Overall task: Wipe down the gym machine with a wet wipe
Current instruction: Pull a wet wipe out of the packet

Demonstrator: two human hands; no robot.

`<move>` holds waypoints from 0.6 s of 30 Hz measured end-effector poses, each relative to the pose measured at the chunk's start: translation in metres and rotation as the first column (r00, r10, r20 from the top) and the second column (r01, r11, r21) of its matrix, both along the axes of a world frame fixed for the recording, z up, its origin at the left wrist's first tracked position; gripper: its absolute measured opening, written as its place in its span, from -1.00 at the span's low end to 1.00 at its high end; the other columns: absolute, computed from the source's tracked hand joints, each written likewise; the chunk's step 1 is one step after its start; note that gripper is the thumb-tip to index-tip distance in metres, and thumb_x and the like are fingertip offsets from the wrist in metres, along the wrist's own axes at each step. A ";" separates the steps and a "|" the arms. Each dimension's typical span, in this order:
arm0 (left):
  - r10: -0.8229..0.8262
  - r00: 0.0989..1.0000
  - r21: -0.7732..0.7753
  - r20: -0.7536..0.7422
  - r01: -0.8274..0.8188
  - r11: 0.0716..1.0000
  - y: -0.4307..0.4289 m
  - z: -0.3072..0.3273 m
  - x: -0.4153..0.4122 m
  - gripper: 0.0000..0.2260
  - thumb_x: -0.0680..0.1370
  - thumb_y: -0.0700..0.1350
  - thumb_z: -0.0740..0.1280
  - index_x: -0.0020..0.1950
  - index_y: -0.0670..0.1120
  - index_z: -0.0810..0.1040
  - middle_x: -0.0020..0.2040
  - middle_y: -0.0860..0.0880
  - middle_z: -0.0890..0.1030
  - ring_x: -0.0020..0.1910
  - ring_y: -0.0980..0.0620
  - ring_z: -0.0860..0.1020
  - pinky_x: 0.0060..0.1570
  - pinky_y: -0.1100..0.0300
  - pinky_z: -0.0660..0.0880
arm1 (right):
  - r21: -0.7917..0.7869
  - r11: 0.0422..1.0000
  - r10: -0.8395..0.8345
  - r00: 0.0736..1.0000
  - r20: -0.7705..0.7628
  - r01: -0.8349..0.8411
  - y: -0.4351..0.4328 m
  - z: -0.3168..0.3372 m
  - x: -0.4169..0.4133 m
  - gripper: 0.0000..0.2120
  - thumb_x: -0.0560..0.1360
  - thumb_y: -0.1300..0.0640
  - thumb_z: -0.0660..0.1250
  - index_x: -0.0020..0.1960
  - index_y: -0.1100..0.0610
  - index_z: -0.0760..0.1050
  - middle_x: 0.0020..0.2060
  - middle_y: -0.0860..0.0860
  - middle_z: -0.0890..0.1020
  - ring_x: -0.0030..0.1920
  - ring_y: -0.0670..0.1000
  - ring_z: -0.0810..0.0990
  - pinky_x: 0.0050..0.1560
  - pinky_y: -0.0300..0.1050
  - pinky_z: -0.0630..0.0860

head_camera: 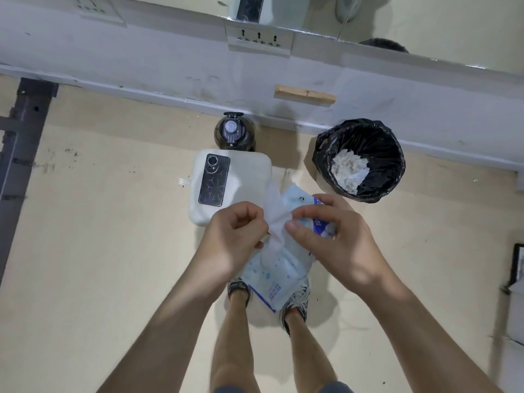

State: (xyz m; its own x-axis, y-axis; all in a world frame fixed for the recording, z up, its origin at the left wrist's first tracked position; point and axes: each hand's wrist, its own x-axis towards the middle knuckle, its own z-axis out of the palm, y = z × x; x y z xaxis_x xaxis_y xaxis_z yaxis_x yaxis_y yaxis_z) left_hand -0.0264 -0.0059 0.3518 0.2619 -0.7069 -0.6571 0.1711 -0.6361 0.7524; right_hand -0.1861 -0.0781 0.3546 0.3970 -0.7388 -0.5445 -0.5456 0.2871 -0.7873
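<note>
A pale blue wet-wipe pack (pixel 272 273) hangs in front of me over my feet. My right hand (pixel 334 236) grips its upper end. A white wet wipe (pixel 274 214) sticks up out of the pack between my two hands. My left hand (pixel 235 236) pinches the wipe from the left, and my right thumb touches it from the right. No gym machine is clearly in view, apart from a dark metal frame (pixel 17 143) at the far left.
A white pouch (pixel 249 177) lies on the beige floor with a dark phone (pixel 214 180) on it. Behind it stands a dark water bottle (pixel 234 131). A black-lined bin (pixel 358 160) with crumpled wipes stands at the right by the wall.
</note>
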 end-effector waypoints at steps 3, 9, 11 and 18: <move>0.070 0.997 -0.026 -0.020 -0.070 0.997 -0.002 0.004 -0.002 -0.94 0.54 -0.28 0.29 -0.13 -0.19 0.51 -0.22 -0.10 0.58 -0.21 0.00 0.55 -0.21 0.19 0.48 | -0.052 0.997 0.061 0.996 -0.066 -0.064 -0.002 -0.004 0.006 -0.80 0.36 0.02 0.55 -0.03 -0.02 0.70 0.15 -0.14 0.45 0.12 -0.25 0.50 0.13 -0.35 0.42; 0.192 0.931 0.154 -0.311 -0.150 0.977 -0.009 0.006 -0.001 -0.54 0.32 -0.07 0.49 0.17 -0.13 0.50 -0.39 0.02 0.55 -0.46 0.09 0.37 -0.29 0.19 0.27 | -0.085 0.996 0.041 0.999 0.017 -0.039 -0.010 -0.002 0.006 -0.93 0.39 0.10 0.54 -0.13 0.00 0.71 0.06 -0.09 0.55 0.01 -0.26 0.55 -0.03 -0.37 0.48; 0.242 0.911 0.190 -0.335 -0.187 0.964 -0.010 0.004 0.002 -0.65 0.36 -0.18 0.48 0.12 -0.17 0.55 -0.44 0.03 0.49 -0.46 0.10 0.26 -0.34 0.23 0.20 | -0.101 0.995 0.028 1.000 0.003 -0.027 -0.013 -0.003 0.005 -0.92 0.37 0.11 0.55 -0.17 -0.04 0.69 0.05 -0.10 0.56 0.02 -0.27 0.55 0.01 -0.38 0.46; 0.131 0.965 0.132 -0.228 -0.103 0.986 -0.010 0.005 0.006 -0.60 0.29 -0.02 0.48 0.10 -0.07 0.61 -0.21 -0.05 0.68 -0.23 -0.02 0.60 -0.13 0.15 0.51 | -0.144 0.990 -0.001 1.000 -0.025 -0.002 -0.019 -0.009 0.004 -0.91 0.35 0.11 0.57 -0.21 -0.04 0.69 0.03 -0.14 0.56 0.02 -0.28 0.53 0.01 -0.40 0.44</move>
State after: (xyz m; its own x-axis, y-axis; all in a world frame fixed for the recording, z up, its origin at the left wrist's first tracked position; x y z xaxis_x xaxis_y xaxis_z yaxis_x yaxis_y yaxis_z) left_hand -0.0202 -0.0156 0.3570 0.1659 -0.5945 -0.7868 0.4127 -0.6828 0.6029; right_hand -0.1821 -0.0974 0.3454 0.3853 -0.8100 -0.4420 -0.5655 0.1712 -0.8068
